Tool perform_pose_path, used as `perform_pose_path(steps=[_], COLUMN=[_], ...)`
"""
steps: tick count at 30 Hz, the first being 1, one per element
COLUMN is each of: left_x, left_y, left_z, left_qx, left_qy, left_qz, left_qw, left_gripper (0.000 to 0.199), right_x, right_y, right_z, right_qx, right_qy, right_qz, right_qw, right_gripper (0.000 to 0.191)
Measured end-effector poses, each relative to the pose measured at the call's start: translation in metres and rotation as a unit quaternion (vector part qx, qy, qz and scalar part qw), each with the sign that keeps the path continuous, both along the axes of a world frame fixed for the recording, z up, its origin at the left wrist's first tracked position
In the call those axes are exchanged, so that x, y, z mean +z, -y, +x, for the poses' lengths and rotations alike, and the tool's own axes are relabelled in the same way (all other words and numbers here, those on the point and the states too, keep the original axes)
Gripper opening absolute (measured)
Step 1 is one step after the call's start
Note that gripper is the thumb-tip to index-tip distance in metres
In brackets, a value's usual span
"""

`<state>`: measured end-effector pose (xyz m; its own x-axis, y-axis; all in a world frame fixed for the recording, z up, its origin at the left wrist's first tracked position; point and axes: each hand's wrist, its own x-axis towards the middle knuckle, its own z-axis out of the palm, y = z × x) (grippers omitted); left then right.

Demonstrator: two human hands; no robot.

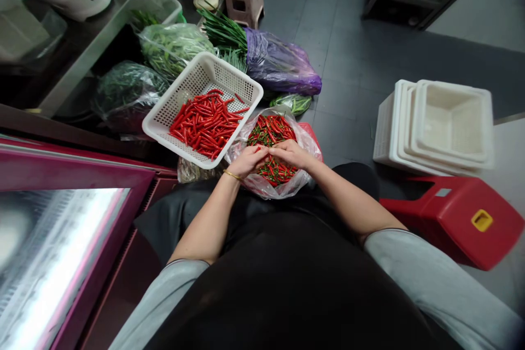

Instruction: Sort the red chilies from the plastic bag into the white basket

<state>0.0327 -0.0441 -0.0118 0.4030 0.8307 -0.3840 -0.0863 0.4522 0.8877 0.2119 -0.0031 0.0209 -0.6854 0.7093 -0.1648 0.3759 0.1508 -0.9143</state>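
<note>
Left hand point(248, 161): over the bag point(268, 192), fingers curled on a red pepper point(257, 149) | right hand point(290, 154): over the bag, fingers bent, tips meeting the left's; cannot tell its grip | peppers point(270, 127): inside the bag, more in the basket point(233, 80) left of it

From where I stand, I can read no word, number or brand. A small pale label point(443, 192) sits near one edge of the red bin point(459, 224), too small to read.
</note>
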Motion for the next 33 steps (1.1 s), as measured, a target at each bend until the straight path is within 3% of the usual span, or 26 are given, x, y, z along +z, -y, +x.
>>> perform_pose_path(steps=[2, 7, 9, 11, 13, 15, 17, 18, 20, 22, 24, 26, 29, 33], left_x=[-0.002, -0.012, -0.017, -0.019, -0.018, -0.016, -0.015, -0.015, -0.02, -0.028, -0.036, -0.043, -0.048, -0.047], left_y=[0.009, 0.036, 0.037, 0.031, 0.023, 0.016, 0.011, 0.01, 0.005, 0.0, -0.005, -0.005, 0.002, 0.009], left_z=[0.007, 0.013, 0.006, -0.004, -0.014, -0.022, -0.024, -0.022, -0.015, -0.002, 0.012, 0.025, 0.035, 0.023], left_qx=[-0.026, -0.132, -0.118, -0.056, 0.005, 0.04, 0.065, 0.081, 0.119, 0.13, 0.106, 0.085, 0.09, 0.054], left_qy=[-0.006, 0.148, 0.2, 0.217, 0.2, 0.17, 0.14, 0.115, 0.038, -0.044, -0.094, -0.113, -0.106, 0.019], left_qz=[-0.004, -0.087, -0.087, -0.07, -0.047, -0.04, -0.047, -0.049, -0.018, 0.047, 0.098, 0.096, -0.009, -0.113], left_qw=[1.0, 0.976, 0.969, 0.972, 0.979, 0.984, 0.987, 0.989, 0.992, 0.989, 0.985, 0.985, 0.99, 0.992], left_gripper=[0.048, 0.05, 0.05, 0.049, 0.044, 0.039, 0.037, 0.036, 0.034, 0.032, 0.029, 0.021, 0.024, 0.018], right_x=[-0.005, -0.018, -0.027, -0.039, -0.053, -0.064, -0.07, -0.071, -0.068, -0.064, -0.061, -0.061, -0.065, -0.069], right_y=[0.016, 0.048, 0.041, 0.024, 0.004, -0.012, -0.021, -0.023, -0.023, -0.018, -0.009, 0.001, 0.004, -0.026], right_z=[0.003, 0.031, 0.038, 0.035, 0.024, 0.011, 0.005, 0.005, 0.011, 0.019, 0.024, 0.025, 0.025, 0.024], right_qx=[-0.024, 0.06, 0.111, 0.087, 0.112, 0.176, 0.218, 0.214, 0.16, 0.063, -0.029, -0.066, -0.005, 0.042], right_qy=[0.001, -0.037, 0.017, 0.14, 0.261, 0.326, 0.33, 0.315, 0.254, 0.168, 0.097, 0.085, 0.162, 0.317], right_qz=[0.044, -0.07, -0.003, 0.141, 0.252, 0.308, 0.326, 0.326, 0.302, 0.25, 0.206, 0.213, 0.281, 0.323], right_qw=[0.999, 0.995, 0.994, 0.976, 0.925, 0.876, 0.859, 0.865, 0.905, 0.952, 0.973, 0.971, 0.946, 0.891], right_gripper=[0.049, 0.068, 0.057, 0.039, 0.033, 0.033, 0.03, 0.028, 0.02, 0.015, 0.014, 0.013, 0.014, 0.024])
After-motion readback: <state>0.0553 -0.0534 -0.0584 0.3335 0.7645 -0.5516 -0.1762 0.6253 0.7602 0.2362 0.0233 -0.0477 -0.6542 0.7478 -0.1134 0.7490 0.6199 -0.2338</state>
